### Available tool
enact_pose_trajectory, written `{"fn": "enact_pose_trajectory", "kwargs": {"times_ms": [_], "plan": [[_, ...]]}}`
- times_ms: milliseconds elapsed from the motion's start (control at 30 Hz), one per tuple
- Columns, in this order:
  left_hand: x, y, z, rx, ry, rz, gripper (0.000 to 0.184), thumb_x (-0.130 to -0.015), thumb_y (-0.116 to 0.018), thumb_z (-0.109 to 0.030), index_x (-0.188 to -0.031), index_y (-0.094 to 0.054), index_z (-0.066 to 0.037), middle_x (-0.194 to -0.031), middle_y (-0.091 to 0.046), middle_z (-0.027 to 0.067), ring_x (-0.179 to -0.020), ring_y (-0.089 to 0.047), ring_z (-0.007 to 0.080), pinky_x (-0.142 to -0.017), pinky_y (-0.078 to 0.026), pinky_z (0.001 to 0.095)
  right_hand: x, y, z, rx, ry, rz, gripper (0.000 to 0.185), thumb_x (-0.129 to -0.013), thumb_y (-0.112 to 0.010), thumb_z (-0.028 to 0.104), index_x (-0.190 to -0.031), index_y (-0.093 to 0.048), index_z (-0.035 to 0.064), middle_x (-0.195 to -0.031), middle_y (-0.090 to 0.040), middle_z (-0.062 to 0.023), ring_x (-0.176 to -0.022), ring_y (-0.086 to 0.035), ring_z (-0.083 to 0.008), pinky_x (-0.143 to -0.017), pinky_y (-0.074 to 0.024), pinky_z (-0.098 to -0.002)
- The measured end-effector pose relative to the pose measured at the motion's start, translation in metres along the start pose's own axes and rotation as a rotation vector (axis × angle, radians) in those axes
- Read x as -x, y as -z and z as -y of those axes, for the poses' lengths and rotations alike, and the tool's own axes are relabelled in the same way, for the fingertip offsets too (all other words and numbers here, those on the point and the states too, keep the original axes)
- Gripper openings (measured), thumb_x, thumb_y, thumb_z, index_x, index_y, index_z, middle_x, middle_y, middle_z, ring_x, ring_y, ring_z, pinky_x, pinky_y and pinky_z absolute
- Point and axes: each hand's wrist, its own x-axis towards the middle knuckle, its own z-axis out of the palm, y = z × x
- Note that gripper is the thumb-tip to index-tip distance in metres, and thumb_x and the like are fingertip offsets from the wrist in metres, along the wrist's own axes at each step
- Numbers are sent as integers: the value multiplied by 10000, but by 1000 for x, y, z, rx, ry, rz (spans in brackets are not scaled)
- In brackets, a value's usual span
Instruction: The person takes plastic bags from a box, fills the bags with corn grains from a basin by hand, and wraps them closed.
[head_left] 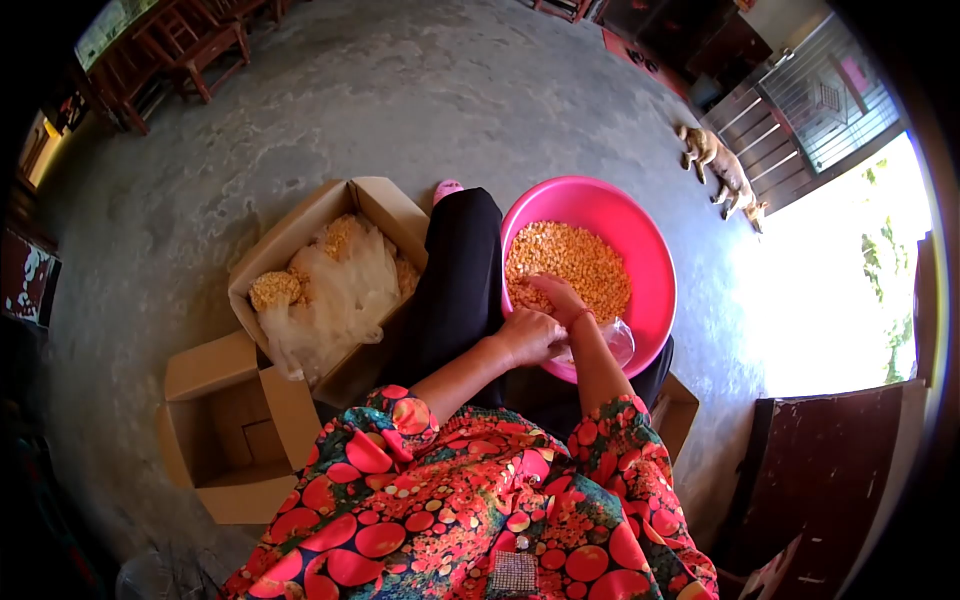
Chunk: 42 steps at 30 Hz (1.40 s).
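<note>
A pink basin holds a broad heap of orange-yellow kernels that look like dried corn. My right hand is inside the basin, its fingers stretched out and partly sunk at the near-left edge of the heap. Close by, at the basin's near rim, my left hand is closed, apparently on a clear plastic bag. Part of that bag shows inside the basin, to the right of my right wrist; my hands and forearm hide the rest.
On my left, an open cardboard box contains clear bags of kernels. Nearer stands another open box, and part of a box shows at right. A dog lies by the gate. Wooden chairs stand far left.
</note>
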Motion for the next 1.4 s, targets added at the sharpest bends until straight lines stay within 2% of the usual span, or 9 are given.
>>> {"fn": "enact_pose_trajectory", "kwargs": {"times_ms": [33, 267, 500, 767, 867, 1167, 1233, 1367, 1400], "plan": [[0, 1, 0, 43, 22, 9, 145, -716, -559, -284, -743, -647, -172, -728, -614, 79, -734, -597, 254, -665, -460, 411, 12, -6, 12, -588, -251, -56, 171, -813, -538, 223, -886, -533, 69, -775, -566, -53, -686, -549, -170, -552, -481, -303], [-5, 10, -10, 132, 110, -142, 159, -770, -527, -228, -789, -620, -101, -723, -604, 108, -685, -587, 286, -621, -459, 399, 31, 25, 29, -757, 4, -123, 179, -837, -530, 253, -935, -477, 114, -746, -532, -74, -482, -412, -102, -363, -296, -169], [-14, 0, -3, 222, 272, -236, 156, -783, -489, -174, -748, -569, -44, -659, -567, 177, -648, -564, 347, -573, -435, 433, 97, 55, 53, -805, 200, -12, 145, -848, -499, 237, -904, -501, 104, -737, -530, -54, -478, -393, -68, -353, -253, -152], [-17, 3, 1, 376, 335, -288, 288, -807, -464, -133, -1054, -543, -7, -843, -588, 225, -779, -585, 339, -663, -463, 394, 121, 47, 17, -112, 255, -119, 168, -818, -518, 155, -898, -607, 36, -751, -589, -40, -597, -528, -80, -568, -432, -201], [-15, 2, 3, 419, 227, -409, 359, -787, -471, -79, -1131, -477, 23, -955, -575, 220, -870, -577, 319, -746, -460, 360, 121, 54, -2, 556, 527, -369, 168, -696, -571, 76, -855, -620, 54, -825, -612, -87, -751, -591, -175, -695, -466, -280], [-12, 9, -4, 375, 63, -456, 354, -730, -526, -13, -1083, -514, 14, -988, -567, 162, -893, -570, 281, -755, -464, 317, 165, 56, -18, 851, 529, -1190, 375, -672, -582, 106, -1042, -525, 128, -1017, -520, -106, -986, -465, -277, -832, -362, -383], [-12, 12, -7, 391, 109, -423, 347, -724, -547, -20, -1069, -526, 10, -948, -570, 144, -874, -572, 280, -744, -462, 315, 151, 61, -36, 977, 384, -1344, 371, -700, -542, 143, -1071, -521, 150, -990, -529, -100, -985, -465, -259, -826, -323, -387], [-10, 14, -4, 507, 192, -347, 243, -762, -569, -30, -991, -547, 46, -951, -571, 108, -877, -560, 161, -740, -455, 256, 163, 60, -31, 978, 203, -981, 125, -713, -521, 141, -812, -594, 127, -706, -584, -60, -811, -535, -210, -783, -303, -384], [-13, 10, -1, 516, 127, -438, 159, -792, -566, -53, -932, -573, 19, -852, -578, 44, -694, -537, 71, -592, -442, 189, 160, 58, -35, 912, 348, -1106, 81, -726, -533, 166, -687, -570, 105, -589, -555, -51, -725, -548, -215, -802, -298, -407]]}}
